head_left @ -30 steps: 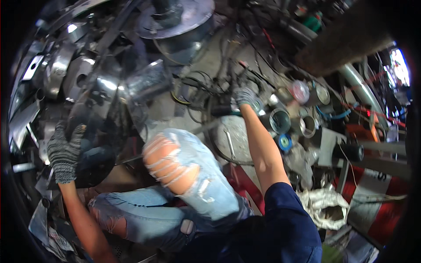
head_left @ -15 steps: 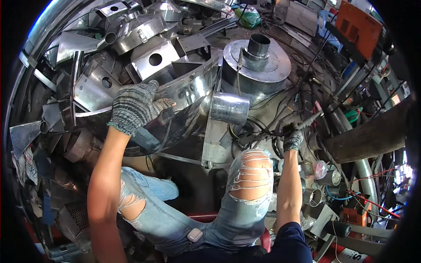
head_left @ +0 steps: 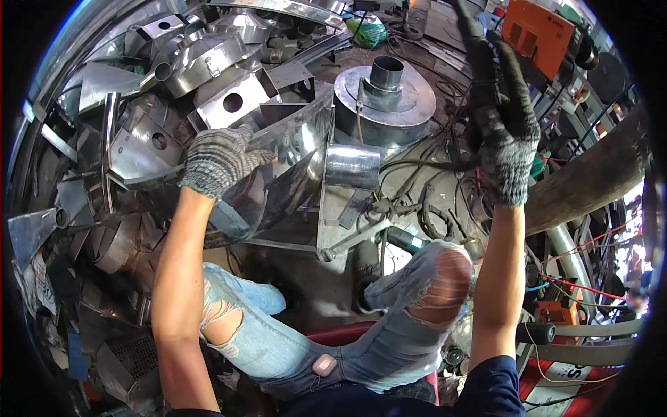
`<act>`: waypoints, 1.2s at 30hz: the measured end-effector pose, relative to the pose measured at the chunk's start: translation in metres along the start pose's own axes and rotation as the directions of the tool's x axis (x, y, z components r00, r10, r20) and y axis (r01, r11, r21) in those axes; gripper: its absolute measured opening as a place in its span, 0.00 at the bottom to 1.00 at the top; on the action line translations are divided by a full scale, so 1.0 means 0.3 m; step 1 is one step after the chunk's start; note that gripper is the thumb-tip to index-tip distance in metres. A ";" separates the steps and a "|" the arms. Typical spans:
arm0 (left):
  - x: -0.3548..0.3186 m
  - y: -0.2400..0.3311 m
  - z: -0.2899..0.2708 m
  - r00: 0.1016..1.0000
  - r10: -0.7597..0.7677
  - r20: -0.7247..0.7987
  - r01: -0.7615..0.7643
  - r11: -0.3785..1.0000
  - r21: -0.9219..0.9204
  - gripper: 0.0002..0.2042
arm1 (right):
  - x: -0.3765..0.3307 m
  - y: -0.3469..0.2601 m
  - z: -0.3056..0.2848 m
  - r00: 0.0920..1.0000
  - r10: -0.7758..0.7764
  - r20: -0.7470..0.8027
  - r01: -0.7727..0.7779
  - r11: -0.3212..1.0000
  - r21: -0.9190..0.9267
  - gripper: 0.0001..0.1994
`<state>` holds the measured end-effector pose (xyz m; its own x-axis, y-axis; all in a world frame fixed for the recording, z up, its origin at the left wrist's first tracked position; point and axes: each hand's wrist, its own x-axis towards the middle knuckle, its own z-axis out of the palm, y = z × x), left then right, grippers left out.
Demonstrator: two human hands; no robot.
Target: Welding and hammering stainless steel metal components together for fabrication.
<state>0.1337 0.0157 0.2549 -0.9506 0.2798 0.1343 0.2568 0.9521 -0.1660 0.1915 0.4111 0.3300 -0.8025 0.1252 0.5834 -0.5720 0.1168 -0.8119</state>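
My left hand (head_left: 219, 161), in a grey striped knit glove, grips the upper edge of a large curved steel sheet (head_left: 295, 149). The fingers curl over the edge, and the thumb side lies along the shiny inner face. High on the right is my right hand (head_left: 504, 142), in a glove with blackened fingers. It holds a long dark tool (head_left: 471, 31) that looks like a welding torch, its tip pointing up and away. From beside the palm a black cable (head_left: 431, 165) runs left. Fingers and tool blend together, so the grip shows only in part.
A round steel drum with a pipe stub (head_left: 385, 97) stands beyond the sheet, near a short steel cylinder (head_left: 353, 167). Bent metal parts (head_left: 233, 104) pile up at left. An orange machine (head_left: 538, 38) and a thick pipe (head_left: 590, 174) flank my right arm. Cables (head_left: 434, 215) tangle across the floor.
My right hand has risen from beside my right knee to the upper right. The right knee has swung outward. My left hand keeps its hold on the curved sheet, and the view has shifted slightly.
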 end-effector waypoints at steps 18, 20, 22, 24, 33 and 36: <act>-0.261 -0.141 -0.005 0.983 0.029 -0.181 -0.041 0.997 -0.062 0.33 | -0.274 0.146 0.045 0.985 0.151 0.082 -0.116 0.934 -0.337 0.32; -0.316 -0.162 0.001 0.976 0.061 -0.210 -0.087 0.990 -0.113 0.32 | -0.294 0.131 0.047 0.975 0.202 0.097 -0.156 0.922 -0.354 0.33; -0.348 -0.143 -0.022 0.978 0.048 -0.204 -0.072 0.991 -0.115 0.30 | -0.312 0.128 0.036 0.965 0.236 0.110 -0.181 0.913 -0.367 0.33; -0.353 -0.098 -0.045 0.976 0.027 -0.215 -0.031 0.999 -0.020 0.31 | -0.316 0.134 0.000 0.956 0.281 0.081 -0.195 0.818 -0.541 0.34; -0.573 -0.170 -0.003 0.954 0.063 -0.293 -0.064 0.998 0.007 0.32 | -0.339 0.143 0.024 0.943 0.332 0.025 -0.313 0.909 -0.275 0.33; -0.595 -0.170 0.025 0.946 0.014 -0.324 -0.038 0.997 -0.070 0.31 | -0.340 0.144 0.024 0.964 0.248 0.094 -0.202 0.916 -0.346 0.34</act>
<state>0.2890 -0.0837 0.2320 -0.8392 0.3177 0.4413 0.3046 0.9469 -0.1024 0.2473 0.3963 0.2353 -0.9316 0.0572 0.3589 -0.3030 0.4230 -0.8540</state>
